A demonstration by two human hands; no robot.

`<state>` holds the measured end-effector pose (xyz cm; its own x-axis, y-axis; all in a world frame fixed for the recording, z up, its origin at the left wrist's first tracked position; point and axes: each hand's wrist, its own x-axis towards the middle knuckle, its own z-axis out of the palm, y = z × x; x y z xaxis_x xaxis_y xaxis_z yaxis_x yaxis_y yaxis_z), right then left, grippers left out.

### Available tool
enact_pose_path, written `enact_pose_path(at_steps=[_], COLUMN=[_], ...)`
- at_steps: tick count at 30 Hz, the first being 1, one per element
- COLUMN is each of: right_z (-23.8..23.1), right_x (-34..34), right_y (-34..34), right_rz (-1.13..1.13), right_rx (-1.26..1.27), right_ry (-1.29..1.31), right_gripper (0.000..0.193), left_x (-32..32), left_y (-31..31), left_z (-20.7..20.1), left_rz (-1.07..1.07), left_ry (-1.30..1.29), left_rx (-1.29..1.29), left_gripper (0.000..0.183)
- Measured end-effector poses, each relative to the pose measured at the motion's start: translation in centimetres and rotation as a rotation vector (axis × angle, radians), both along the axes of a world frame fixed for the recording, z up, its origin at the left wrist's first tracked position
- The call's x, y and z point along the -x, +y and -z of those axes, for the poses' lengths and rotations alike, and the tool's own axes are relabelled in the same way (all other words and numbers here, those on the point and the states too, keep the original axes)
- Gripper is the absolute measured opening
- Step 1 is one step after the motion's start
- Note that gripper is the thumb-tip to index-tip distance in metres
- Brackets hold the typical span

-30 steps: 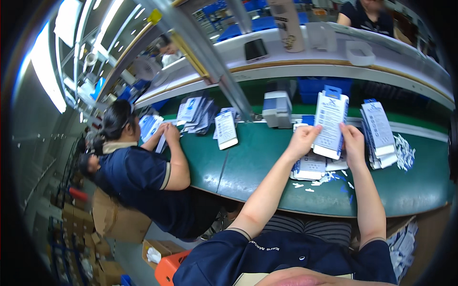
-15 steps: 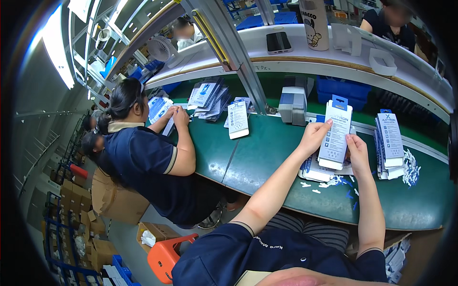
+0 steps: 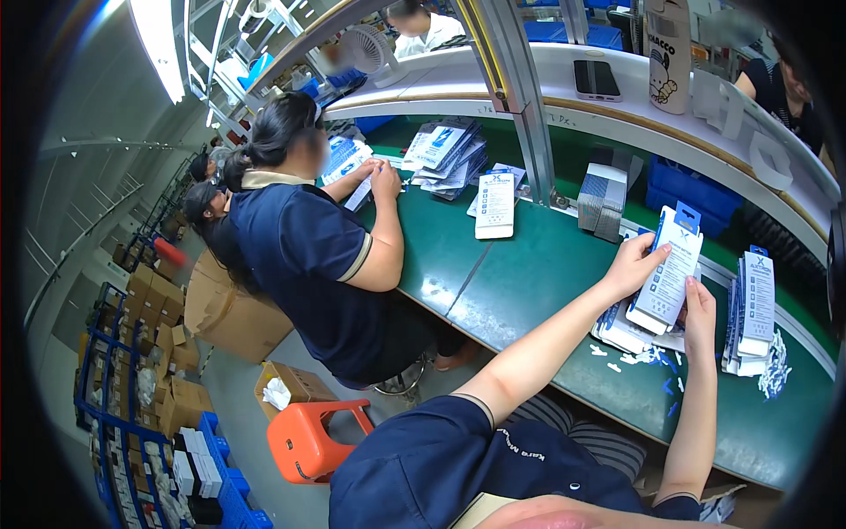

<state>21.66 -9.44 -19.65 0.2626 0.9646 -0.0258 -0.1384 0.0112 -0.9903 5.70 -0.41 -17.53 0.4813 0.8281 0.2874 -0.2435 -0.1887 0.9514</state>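
Note:
My left hand (image 3: 636,266) grips the upper left edge of a flat white-and-blue cardboard packaging box (image 3: 667,280) with a hang tab on top. My right hand (image 3: 701,319) holds the same box by its lower right edge. The box is tilted, its printed face toward me. Beneath it, partly hidden, lies a pile of similar flat boxes (image 3: 616,332) on the green tabletop (image 3: 551,264). Small white and blue cardboard scraps (image 3: 654,356) are strewn next to that pile. To the right of my hands stands a neater stack of the same boxes (image 3: 756,304).
More scraps (image 3: 775,368) lie beside the right stack. Behind are grey cartons (image 3: 603,201) and a blue bin (image 3: 692,196), under a shelf with a phone (image 3: 597,81) and a tumbler (image 3: 669,57). At left a co-worker (image 3: 317,212) handles a box near another pile (image 3: 446,157).
The view has swung left, so the scene sits farther right in the picture. The box in my hands now leans more to the right; both hands keep hold of it.

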Motion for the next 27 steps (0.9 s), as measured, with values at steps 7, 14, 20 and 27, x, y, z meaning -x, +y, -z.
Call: enact_pose_path(at_steps=[7,14,20,27], right_z=[-0.71,-0.39,0.04,-0.32], right_x=[0.06,-0.27,-0.37,-0.28], right_y=[-0.26,-0.11,0.01,0.06], right_rz=[-0.004,0.027,0.019,0.021], right_rx=[-0.004,0.026,0.034,0.046], right_ry=[0.018,0.021,0.038,0.038], right_gripper=[0.034,0.035,0.034,0.034], left_x=[-0.11,-0.14,-0.3,-0.15], left_y=[0.37,0.46,0.59,0.62], left_z=[0.32,0.33,0.68,0.53], left_rz=[-0.008,-0.039,-0.033,-0.045], left_ry=[0.004,0.052,0.04,0.032], left_rx=[-0.034,-0.074,-0.073,-0.079], left_gripper=[0.025,0.027,0.027,0.027])
